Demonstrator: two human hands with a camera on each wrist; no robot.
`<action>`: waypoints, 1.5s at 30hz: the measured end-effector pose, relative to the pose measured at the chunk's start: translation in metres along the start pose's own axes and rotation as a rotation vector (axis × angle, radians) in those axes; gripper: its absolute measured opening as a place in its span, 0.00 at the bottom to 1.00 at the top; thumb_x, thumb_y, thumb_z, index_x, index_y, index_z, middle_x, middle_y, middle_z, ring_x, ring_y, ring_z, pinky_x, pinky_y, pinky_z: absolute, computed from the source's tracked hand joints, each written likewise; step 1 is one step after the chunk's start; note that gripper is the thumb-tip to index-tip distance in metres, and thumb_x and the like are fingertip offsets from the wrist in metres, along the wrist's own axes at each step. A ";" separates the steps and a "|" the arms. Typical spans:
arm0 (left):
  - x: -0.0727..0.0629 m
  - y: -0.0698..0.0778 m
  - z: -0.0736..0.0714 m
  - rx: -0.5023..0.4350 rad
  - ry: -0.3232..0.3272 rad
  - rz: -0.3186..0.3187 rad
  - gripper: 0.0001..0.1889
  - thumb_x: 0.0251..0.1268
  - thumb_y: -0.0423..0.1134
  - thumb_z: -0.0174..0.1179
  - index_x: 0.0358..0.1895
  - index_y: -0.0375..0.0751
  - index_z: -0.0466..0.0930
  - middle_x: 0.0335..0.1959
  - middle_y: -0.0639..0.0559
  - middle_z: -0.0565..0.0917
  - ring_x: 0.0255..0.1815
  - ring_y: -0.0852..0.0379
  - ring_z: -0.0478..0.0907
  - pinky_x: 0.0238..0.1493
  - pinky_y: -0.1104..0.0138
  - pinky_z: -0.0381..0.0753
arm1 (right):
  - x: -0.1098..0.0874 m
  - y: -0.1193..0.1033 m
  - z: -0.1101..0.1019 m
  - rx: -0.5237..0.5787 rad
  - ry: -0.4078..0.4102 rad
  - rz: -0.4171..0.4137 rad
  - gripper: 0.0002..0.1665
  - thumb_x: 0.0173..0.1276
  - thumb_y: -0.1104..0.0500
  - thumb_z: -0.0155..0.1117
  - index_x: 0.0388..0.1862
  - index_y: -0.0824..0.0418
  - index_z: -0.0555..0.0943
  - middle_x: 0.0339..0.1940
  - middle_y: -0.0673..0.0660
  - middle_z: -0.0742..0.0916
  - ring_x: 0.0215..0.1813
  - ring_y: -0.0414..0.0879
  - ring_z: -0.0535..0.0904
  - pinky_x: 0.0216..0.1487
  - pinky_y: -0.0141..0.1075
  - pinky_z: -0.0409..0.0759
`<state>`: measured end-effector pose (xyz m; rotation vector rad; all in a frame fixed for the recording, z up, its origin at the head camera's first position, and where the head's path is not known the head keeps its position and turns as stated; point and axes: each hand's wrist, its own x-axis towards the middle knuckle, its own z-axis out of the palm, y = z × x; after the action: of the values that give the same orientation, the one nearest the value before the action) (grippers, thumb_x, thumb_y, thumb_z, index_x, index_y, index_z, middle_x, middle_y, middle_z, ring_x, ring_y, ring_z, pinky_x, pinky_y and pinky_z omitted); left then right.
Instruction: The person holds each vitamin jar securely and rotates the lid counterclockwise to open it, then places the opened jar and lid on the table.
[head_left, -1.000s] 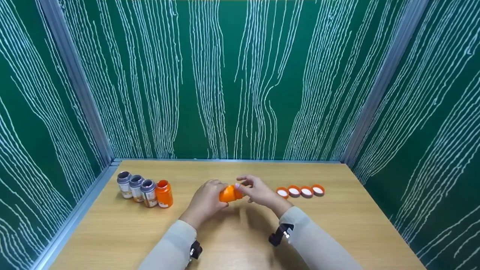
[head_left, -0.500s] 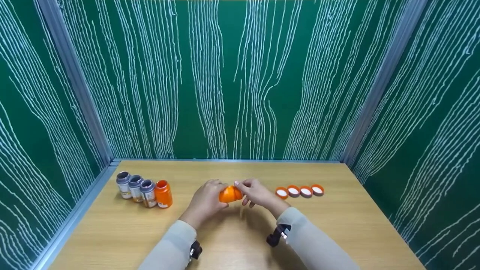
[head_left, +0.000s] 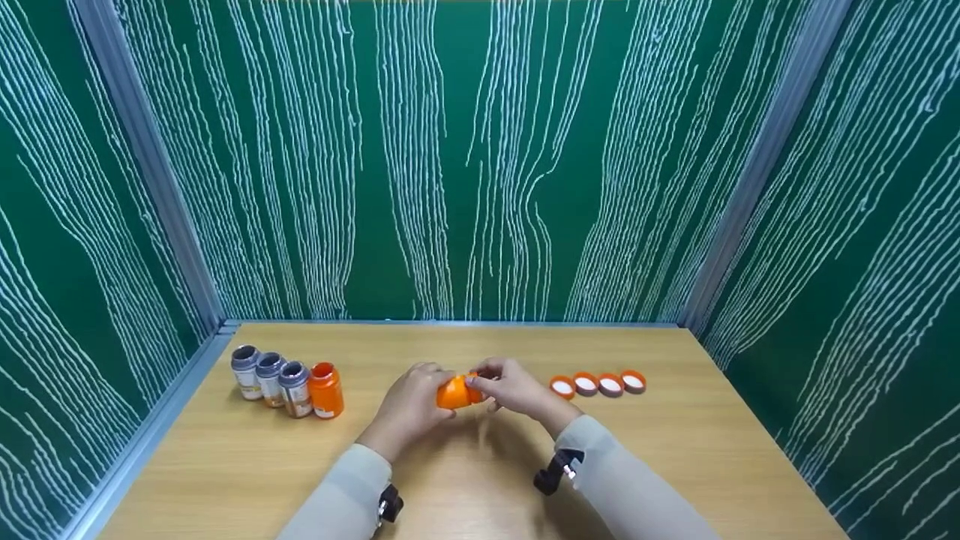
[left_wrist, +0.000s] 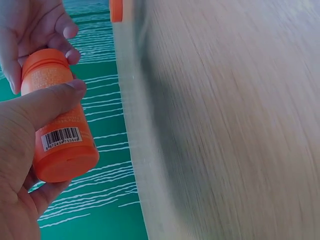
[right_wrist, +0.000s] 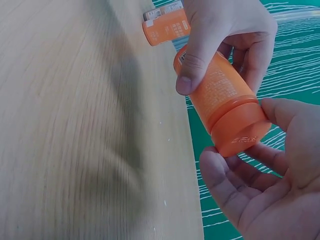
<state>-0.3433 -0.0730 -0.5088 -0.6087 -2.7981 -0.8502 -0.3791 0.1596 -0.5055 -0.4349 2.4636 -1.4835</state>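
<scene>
My left hand (head_left: 409,409) grips an orange plastic bottle (head_left: 453,392), tilted on its side above the table. Thumb and fingers wrap its body, and a barcode label (left_wrist: 61,139) shows near its base in the left wrist view. The orange screw cap (right_wrist: 241,131) sits on the bottle's mouth, pointing toward my right hand (head_left: 517,388). In the right wrist view, the right thumb and fingertips pinch that cap at its sides.
On the wooden table (head_left: 247,472), three grey bottles (head_left: 295,390) and one orange bottle (head_left: 326,391) stand uncapped in a slanting row at left. Several caps (head_left: 585,384) lie inside-up in a row at right. Green walls (head_left: 465,225) with white lines enclose the back and sides.
My right hand's fingers have shifted around the cap, letting up and closing on it again. The left hand keeps the bottle in nearly the same place.
</scene>
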 end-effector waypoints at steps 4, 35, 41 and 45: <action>0.000 -0.002 0.001 -0.002 -0.001 -0.004 0.32 0.63 0.39 0.86 0.72 0.44 0.89 0.67 0.45 0.88 0.65 0.46 0.84 0.75 0.51 0.88 | 0.000 0.001 -0.002 -0.021 -0.018 -0.038 0.24 0.80 0.50 0.77 0.67 0.60 0.87 0.62 0.62 0.90 0.51 0.50 0.88 0.54 0.49 0.96; -0.003 0.000 0.000 -0.018 0.015 -0.013 0.31 0.64 0.38 0.86 0.71 0.48 0.89 0.65 0.49 0.88 0.61 0.49 0.86 0.74 0.53 0.89 | -0.004 -0.008 0.003 -0.003 -0.020 0.063 0.34 0.90 0.35 0.59 0.67 0.64 0.87 0.46 0.59 0.91 0.34 0.48 0.90 0.33 0.36 0.91; -0.003 -0.001 -0.001 -0.017 0.019 0.006 0.30 0.63 0.38 0.87 0.70 0.48 0.90 0.63 0.49 0.89 0.60 0.49 0.86 0.72 0.53 0.90 | -0.003 -0.007 0.001 -0.012 -0.022 0.028 0.24 0.87 0.43 0.67 0.64 0.60 0.88 0.49 0.59 0.92 0.46 0.61 0.91 0.36 0.35 0.91; -0.003 0.000 -0.001 -0.023 0.016 0.010 0.31 0.63 0.38 0.87 0.70 0.46 0.90 0.63 0.47 0.89 0.61 0.48 0.86 0.72 0.52 0.90 | -0.003 -0.008 0.001 -0.036 -0.022 -0.008 0.20 0.84 0.47 0.71 0.65 0.58 0.87 0.54 0.60 0.92 0.50 0.62 0.89 0.42 0.40 0.93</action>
<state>-0.3411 -0.0745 -0.5090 -0.6164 -2.7723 -0.8823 -0.3749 0.1569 -0.4989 -0.4658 2.4777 -1.4313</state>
